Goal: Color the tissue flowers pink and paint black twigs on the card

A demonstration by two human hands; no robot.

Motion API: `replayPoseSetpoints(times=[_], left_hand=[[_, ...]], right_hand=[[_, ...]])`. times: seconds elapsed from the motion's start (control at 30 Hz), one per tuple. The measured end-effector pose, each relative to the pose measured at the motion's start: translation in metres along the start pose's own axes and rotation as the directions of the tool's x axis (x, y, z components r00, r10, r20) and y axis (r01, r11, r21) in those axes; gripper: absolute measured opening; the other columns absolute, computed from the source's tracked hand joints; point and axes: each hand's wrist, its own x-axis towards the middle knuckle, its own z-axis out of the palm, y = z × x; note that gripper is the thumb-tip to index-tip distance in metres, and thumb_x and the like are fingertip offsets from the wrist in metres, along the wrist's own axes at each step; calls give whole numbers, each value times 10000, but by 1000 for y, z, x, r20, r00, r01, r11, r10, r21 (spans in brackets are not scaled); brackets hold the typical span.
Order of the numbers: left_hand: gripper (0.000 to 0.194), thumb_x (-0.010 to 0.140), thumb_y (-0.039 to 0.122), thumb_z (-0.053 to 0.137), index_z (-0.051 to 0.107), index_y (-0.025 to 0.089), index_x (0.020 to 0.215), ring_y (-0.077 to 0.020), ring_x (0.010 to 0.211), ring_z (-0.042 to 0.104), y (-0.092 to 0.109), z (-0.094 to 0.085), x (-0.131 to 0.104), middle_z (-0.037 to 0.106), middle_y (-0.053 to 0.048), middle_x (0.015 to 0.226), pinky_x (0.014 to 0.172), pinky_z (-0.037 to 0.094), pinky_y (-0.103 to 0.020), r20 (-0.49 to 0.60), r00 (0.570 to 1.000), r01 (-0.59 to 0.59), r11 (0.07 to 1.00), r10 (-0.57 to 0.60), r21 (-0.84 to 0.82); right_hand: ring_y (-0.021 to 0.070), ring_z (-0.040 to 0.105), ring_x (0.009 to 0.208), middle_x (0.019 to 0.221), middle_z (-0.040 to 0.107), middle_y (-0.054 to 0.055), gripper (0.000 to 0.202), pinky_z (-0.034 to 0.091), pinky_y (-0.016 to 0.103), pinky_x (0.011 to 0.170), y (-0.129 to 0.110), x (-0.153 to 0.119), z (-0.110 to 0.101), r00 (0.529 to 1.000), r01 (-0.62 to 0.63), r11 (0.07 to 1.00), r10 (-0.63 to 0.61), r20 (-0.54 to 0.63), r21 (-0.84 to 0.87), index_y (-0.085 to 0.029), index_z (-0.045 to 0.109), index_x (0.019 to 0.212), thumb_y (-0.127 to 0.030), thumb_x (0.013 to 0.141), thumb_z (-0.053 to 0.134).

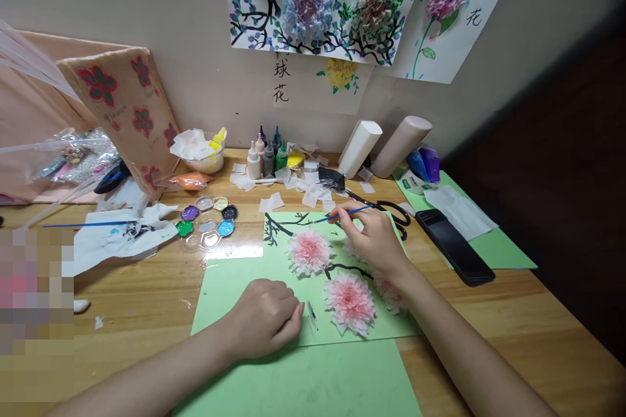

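My right hand (374, 234) pinches a thin blue paintbrush (359, 210). Its tip meets the green paper (293, 313) near black painted branches (281, 225) along the upper edge. Pink and white paper flowers sit on this sheet: one flower (309, 251) at upper left, another flower (350, 303) lower down, others partly covered by my right hand and wrist. My left hand (268, 319) is curled into a fist resting on the sheet's left part, beside a small dark smear (312, 319). No object shows in that fist.
A paint palette (210, 240) and a stained tissue (127, 234) with another brush (88, 224) lie left. Paint bottles (268, 159), paper scraps (313, 186) and scissors (391, 208) are behind the sheet. A black phone (454, 247) lies right. Flower artworks (323, 6) hang on the wall.
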Motion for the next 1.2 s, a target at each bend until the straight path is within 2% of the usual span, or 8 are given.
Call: replayPoseSetpoints(times=[0.2, 0.6, 0.8, 1.0, 1.13, 1.2], left_hand=[[338, 874, 172, 332, 406, 170, 543, -108, 451, 345, 0, -1, 0, 456, 12, 480, 480, 212, -269, 9, 1000, 0, 1000, 0, -3], [341, 876, 174, 331, 411, 171, 545, -109, 451, 346, -1, 0, 0, 454, 13, 479, 477, 214, -271, 12, 1000, -3, 1000, 3, -3], [353, 880, 173, 323, 423, 169, 541, -107, 447, 355, 0, -1, 0, 460, 8, 479, 475, 209, -266, 7, 1000, -10, 1000, 10, 4], [345, 867, 171, 334, 434, 170, 536, -107, 439, 368, 0, 0, 0, 470, 9, 476, 466, 213, -274, -7, 1000, -5, 1000, 6, 1], [346, 856, 177, 340, 454, 171, 530, -109, 430, 399, 1, 1, -1, 480, 5, 468, 455, 218, -281, -19, 1000, 5, 1000, -5, 21], [352, 852, 183, 337, 463, 171, 524, -110, 421, 413, 2, 0, -1, 490, 2, 463, 447, 221, -283, -30, 1000, 10, 999, -9, 31]], right_hand=[[146, 630, 748, 804, 684, 18, 244, 443, 257, 683, 0, -1, 0, 1000, 1, 1000, -1, 11, 6, -181, 633, 738, -207, 878, 434], [159, 629, 741, 791, 688, 27, 272, 441, 278, 703, 3, 0, -3, 1000, -1, 999, 2, 27, -40, -179, 619, 672, -208, 872, 437], [157, 621, 750, 791, 678, 28, 259, 448, 276, 699, 1, 0, -6, 998, -4, 1000, 5, -59, 10, -189, 631, 715, -227, 881, 437], [175, 633, 826, 813, 693, 39, 273, 455, 303, 780, -3, -4, -2, 994, -17, 994, 28, -101, 110, -200, 670, 742, -275, 891, 454], [177, 640, 842, 934, 684, 53, 241, 483, 296, 732, -15, -3, 3, 990, -109, 941, 131, -50, 320, -203, 668, 867, -315, 895, 456], [175, 637, 857, 964, 678, 52, 218, 487, 294, 743, -27, 5, 7, 993, -113, 916, 118, 11, 385, -206, 656, 918, -316, 889, 469]])
